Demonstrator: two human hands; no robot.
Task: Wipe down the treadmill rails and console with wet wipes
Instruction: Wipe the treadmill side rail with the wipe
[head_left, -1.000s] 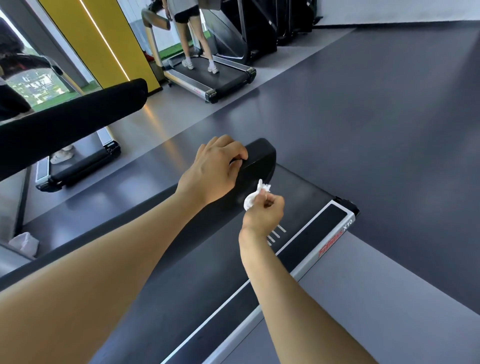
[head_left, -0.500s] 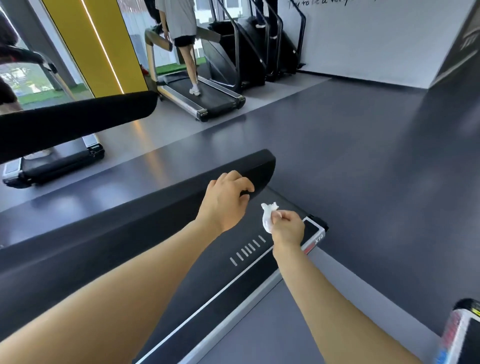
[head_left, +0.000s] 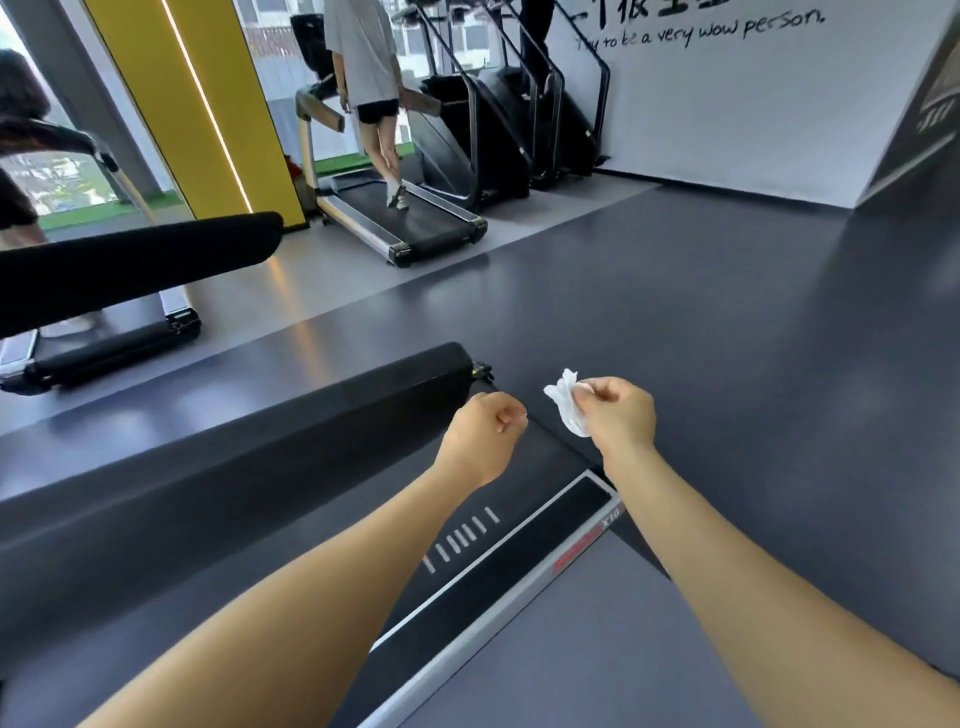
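Observation:
A black padded treadmill rail (head_left: 270, 447) runs from the lower left to its end near the frame's middle. My left hand (head_left: 485, 431) is curled into a fist just past that rail end and holds nothing; it is off the rail. My right hand (head_left: 618, 413) pinches a crumpled white wet wipe (head_left: 566, 402) in the air, to the right of the rail end. Below both hands lie the treadmill belt (head_left: 483, 551) and its silver side strip (head_left: 524, 597). The console is out of view.
A second black rail (head_left: 130, 265) crosses the upper left. A person walks on another treadmill (head_left: 410, 218) at the back, with stair machines (head_left: 498, 119) beside it. Grey floor (head_left: 727, 322) spreads to the right up to a white wall.
My left hand has let go of the rail end and drawn back into a fist. My right hand has lifted the wipe up and to the right. The view has tilted upward.

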